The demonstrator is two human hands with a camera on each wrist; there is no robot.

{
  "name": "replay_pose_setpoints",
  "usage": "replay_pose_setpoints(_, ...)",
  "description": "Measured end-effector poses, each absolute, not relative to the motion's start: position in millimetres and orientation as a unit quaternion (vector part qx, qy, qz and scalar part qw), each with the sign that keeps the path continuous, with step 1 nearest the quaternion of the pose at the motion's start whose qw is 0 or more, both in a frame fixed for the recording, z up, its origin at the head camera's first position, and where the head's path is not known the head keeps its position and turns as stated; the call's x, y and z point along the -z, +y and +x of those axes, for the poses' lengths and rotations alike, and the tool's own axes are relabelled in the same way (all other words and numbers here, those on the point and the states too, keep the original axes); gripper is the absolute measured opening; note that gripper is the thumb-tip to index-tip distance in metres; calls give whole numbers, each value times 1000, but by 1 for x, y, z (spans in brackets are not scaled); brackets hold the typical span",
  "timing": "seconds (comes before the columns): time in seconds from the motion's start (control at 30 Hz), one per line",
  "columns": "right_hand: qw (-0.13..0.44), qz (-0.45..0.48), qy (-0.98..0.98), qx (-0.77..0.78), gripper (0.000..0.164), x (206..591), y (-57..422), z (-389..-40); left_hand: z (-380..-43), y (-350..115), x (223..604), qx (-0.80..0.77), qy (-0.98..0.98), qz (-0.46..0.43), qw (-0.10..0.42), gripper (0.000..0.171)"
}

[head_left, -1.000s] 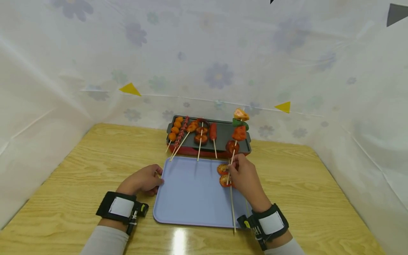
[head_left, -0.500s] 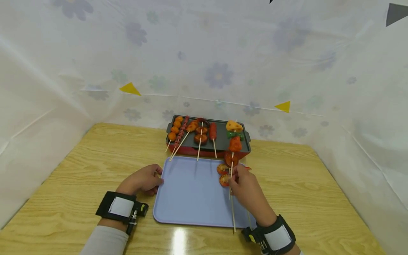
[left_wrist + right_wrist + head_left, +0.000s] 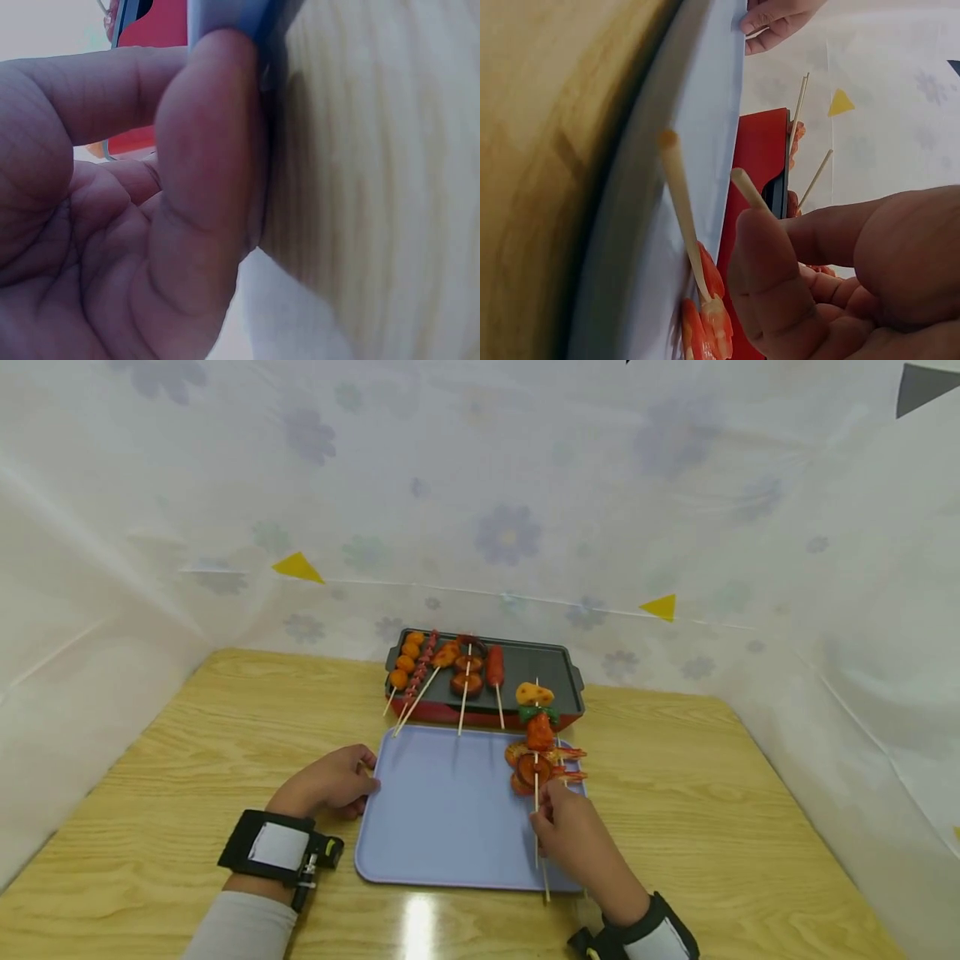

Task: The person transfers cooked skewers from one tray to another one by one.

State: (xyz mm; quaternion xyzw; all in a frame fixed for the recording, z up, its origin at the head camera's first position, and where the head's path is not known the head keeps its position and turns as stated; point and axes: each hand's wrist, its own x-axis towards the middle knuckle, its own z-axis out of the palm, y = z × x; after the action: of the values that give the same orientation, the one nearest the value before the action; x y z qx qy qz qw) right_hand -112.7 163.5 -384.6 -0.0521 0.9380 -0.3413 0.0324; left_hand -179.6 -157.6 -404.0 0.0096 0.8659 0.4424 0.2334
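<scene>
My right hand pinches the stick of a mixed skewer between thumb and fingers. The skewer carries a yellow piece at the tip, then green pepper, a red-orange chunk and a round brown slice. It slants over the right side of a lavender tray, overlapping skewered shrimp that lie there, their red tails pointing right. In the right wrist view the stick's end sticks out past my fingertips, beside another stick. My left hand holds the tray's left rim, thumb and finger against the edge.
Behind the tray stands a red tabletop grill with a black plate. On its left and middle lie several skewers, among them orange balls, mushroom-like rounds and a sausage. A patterned white curtain encloses the wooden table.
My right hand has moved toward me, bringing the mixed skewer down from over the grill to over the tray's right side. The left hand stays on the rim.
</scene>
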Motion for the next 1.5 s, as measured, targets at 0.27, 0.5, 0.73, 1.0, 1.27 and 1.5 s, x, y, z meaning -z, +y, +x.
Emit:
replay_pose_setpoints(0.27, 61, -55, 937, 339, 10, 388, 162, -102, -181, -158, 404, -444, 865, 23, 233, 24)
replay_pose_setpoints(0.5, 77, -73, 927, 359, 9, 390, 159, -98, -181, -159, 404, -440, 867, 22, 231, 23)
replay_pose_setpoints(0.73, 100, -87, 925, 356, 12, 392, 154, -98, -180, -159, 404, -446, 865, 18, 231, 24)
replay_pose_setpoints(1.0, 135, -73, 901, 406, 9, 393, 153, -95, -180, -159, 406, -449, 863, 17, 231, 24)
replay_pose_setpoints(1.27, 136, -73, 902, 403, 8, 394, 152, -95, -180, -158, 403, -445, 865, 15, 234, 24)
replay_pose_setpoints(1.5, 139, -63, 910, 385, 10, 397, 146, -99, -179, -156, 406, -445, 865, 9, 232, 23)
